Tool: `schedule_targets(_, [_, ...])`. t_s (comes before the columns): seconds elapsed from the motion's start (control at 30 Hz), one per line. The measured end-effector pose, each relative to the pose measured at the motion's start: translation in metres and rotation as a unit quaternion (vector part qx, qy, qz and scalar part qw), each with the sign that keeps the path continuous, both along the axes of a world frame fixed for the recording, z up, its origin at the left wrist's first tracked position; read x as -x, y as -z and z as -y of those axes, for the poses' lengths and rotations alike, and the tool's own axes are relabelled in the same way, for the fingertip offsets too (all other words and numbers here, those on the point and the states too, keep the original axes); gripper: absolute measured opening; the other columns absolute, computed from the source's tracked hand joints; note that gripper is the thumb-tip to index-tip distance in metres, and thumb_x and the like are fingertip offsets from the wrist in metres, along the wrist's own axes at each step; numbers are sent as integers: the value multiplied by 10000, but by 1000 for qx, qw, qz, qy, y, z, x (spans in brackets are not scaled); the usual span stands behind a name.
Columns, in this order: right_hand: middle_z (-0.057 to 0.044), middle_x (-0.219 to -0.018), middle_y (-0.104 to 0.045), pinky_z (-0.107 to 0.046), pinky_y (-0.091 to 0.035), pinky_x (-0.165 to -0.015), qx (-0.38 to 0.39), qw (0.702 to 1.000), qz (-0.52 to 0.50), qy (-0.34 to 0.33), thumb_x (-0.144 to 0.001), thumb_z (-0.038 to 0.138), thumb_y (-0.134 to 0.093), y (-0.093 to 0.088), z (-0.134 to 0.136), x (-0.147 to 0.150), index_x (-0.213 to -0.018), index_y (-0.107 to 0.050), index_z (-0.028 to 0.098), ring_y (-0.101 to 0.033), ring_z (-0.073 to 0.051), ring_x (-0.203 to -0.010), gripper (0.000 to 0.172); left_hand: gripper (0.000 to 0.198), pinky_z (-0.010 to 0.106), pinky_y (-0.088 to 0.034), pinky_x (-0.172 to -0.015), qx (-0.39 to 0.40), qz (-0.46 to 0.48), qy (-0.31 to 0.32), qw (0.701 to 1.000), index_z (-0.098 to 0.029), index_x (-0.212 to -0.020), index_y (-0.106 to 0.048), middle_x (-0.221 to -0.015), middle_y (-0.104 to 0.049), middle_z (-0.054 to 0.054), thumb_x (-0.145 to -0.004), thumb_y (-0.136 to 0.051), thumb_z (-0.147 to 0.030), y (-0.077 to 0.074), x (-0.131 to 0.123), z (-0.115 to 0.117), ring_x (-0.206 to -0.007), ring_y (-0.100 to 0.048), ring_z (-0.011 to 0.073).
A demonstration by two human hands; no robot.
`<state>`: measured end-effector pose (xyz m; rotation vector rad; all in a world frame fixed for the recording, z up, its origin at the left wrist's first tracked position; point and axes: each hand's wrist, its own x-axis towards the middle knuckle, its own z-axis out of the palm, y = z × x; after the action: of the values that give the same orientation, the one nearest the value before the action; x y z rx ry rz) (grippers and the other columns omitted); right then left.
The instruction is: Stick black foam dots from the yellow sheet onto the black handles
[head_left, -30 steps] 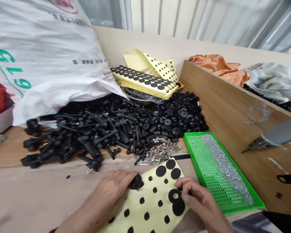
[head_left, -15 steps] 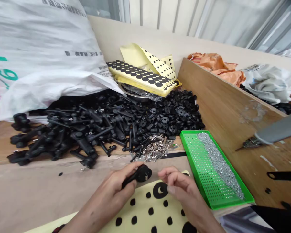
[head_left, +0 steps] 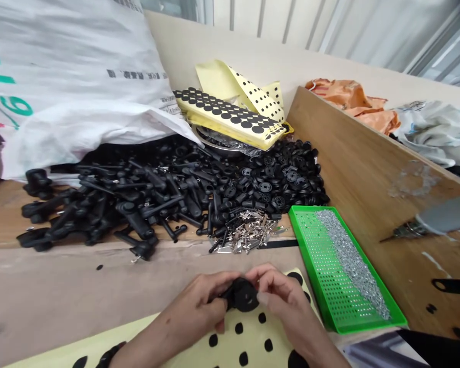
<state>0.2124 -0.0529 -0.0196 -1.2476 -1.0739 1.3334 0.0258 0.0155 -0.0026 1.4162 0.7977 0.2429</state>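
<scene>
A black plastic part (head_left: 245, 295) with a narrow stem and a round head is between my hands. My left hand (head_left: 203, 301) is closed around the stem. My right hand (head_left: 278, 291) has its thumb and fingertips pressed at the edge of the round head, which carries a flat black disc with a small slot-like mark. Under both hands lies a pale yellow sheet (head_left: 191, 347) of black dots, small ones and some large round ones. Part of the stem is hidden by the left fingers.
A heap of black plastic parts (head_left: 138, 204) spreads behind my hands, with small metal clips (head_left: 249, 230) before it. At right are a green tray (head_left: 318, 286) of small metal pieces, a wooden divider (head_left: 352, 153) and a screwdriver-like tool (head_left: 425, 225). A white sack (head_left: 80, 61) stands left.
My right hand has closed in on the round head, from beside it to touching it. A flat disc now covers the head's face. The view has shifted slightly.
</scene>
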Motion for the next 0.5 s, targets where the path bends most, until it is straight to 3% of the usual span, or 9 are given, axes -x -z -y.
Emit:
schedule_targets(0.17, [-55, -960, -629, -302, -446, -781, 6, 1000, 4, 4, -737, 173, -594, 3, 0, 2, -654, -555, 201, -585, -204, -891, 95, 554, 189, -422, -508, 12, 11, 7, 1000, -213, -1171, -612, -878, -694, -5, -666, -411, -104, -1, 1, 1, -520, -535, 98])
schedule_targets(0.27, [-51, -946, -624, -294, -434, -786, 11, 1000, -2, 0, -733, 155, -590, 3, 0, 2, -652, -551, 201, -579, -202, -888, 101, 587, 185, -415, -512, 4, 6, 12, 1000, -214, -1216, -590, -802, -676, -19, -668, -417, -96, 0, 2, 1, -527, -536, 101])
schedule_targets(0.5, [-49, -933, -616, -285, -413, -780, 18, 1000, -5, 2, -721, 140, -592, 3, 0, 1, -634, -548, 200, -568, -205, -888, 114, 537, 189, -410, -523, 2, -8, 14, 1000, -221, -1204, -603, -807, -656, -23, -705, -437, -114, -5, 0, 2, -543, -542, 104])
